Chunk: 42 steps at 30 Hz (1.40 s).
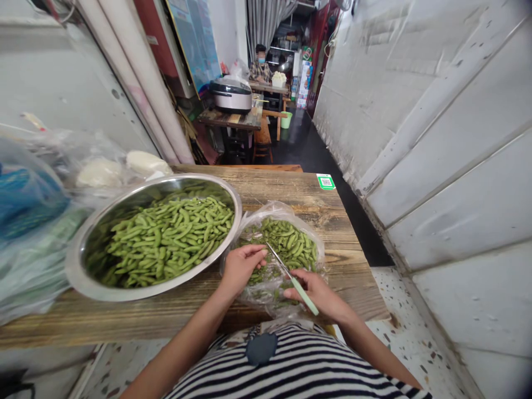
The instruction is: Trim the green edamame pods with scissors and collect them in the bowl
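Bright, even light fills the scene from no source that can be made out, leaving only faint, soft shadows on the wooden table [291, 194], while a white glare runs along the rim of the steel bowl [166, 181] and small glints sit on the clear plastic bag [274, 266]. Wide-angle distortion bends the white wall panels [436, 138] and the table's near edge, and the right corners fall dark. The bags at the left edge [29, 188] look soft, and the distant dark floor [303, 147] carries a dull sheen.
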### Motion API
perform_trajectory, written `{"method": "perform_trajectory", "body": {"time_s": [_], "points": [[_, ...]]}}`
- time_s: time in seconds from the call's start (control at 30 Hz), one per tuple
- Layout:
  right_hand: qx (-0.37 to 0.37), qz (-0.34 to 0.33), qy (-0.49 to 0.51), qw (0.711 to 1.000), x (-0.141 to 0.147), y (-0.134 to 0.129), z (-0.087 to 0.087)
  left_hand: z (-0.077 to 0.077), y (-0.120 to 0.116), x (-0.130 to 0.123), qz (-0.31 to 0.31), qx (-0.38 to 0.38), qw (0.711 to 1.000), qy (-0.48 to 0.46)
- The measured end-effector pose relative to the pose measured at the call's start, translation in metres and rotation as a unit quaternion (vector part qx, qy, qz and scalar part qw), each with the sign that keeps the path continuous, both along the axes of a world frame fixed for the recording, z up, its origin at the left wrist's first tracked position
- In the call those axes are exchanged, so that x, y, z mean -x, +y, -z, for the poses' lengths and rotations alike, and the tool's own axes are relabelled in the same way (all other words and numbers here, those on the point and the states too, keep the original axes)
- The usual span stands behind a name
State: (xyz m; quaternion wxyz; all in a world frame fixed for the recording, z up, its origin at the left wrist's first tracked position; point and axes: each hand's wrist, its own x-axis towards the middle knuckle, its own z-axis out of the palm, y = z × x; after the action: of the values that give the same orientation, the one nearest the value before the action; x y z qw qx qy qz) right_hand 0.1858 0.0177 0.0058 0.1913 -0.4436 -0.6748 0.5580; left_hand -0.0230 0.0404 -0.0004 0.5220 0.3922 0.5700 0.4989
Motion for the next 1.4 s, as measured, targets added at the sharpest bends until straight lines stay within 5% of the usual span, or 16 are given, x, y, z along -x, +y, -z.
{"method": "perform_trajectory", "body": {"time_s": [0.33,0.73,1.0,1.13,1.2,1.27,1.33,1.4], "points": [[-0.024,-0.006,-0.020,0.999,-0.004,0.000,-0.003,0.003,-0.001,0.002,0.061,0.009,0.997,-0.048],[0.003,-0.009,0.004,1.000,-0.007,0.000,-0.010,-0.005,-0.005,0.005,0.066,0.052,0.987,-0.137],[0.055,-0.009,0.036,0.998,-0.005,0.002,-0.009,-0.014,-0.012,0.002,0.074,0.034,0.994,-0.078],[0.029,0.045,0.018,0.998,-0.012,0.006,-0.010,-0.036,-0.024,0.016,-0.026,-0.061,0.995,0.074],[-0.002,0.057,-0.006,0.998,-0.017,0.009,-0.010,-0.049,-0.026,0.033,-0.145,-0.139,0.956,0.212],[-0.019,0.053,-0.017,0.998,-0.021,0.010,-0.007,-0.058,-0.024,0.052,-0.240,-0.210,0.876,0.363],[-0.020,0.054,-0.014,0.998,-0.024,0.010,-0.005,-0.060,-0.020,0.062,-0.267,-0.269,0.797,0.471],[-0.017,0.057,-0.004,0.998,-0.025,0.009,-0.003,-0.055,-0.016,0.058,-0.216,-0.329,0.761,0.515]]}}
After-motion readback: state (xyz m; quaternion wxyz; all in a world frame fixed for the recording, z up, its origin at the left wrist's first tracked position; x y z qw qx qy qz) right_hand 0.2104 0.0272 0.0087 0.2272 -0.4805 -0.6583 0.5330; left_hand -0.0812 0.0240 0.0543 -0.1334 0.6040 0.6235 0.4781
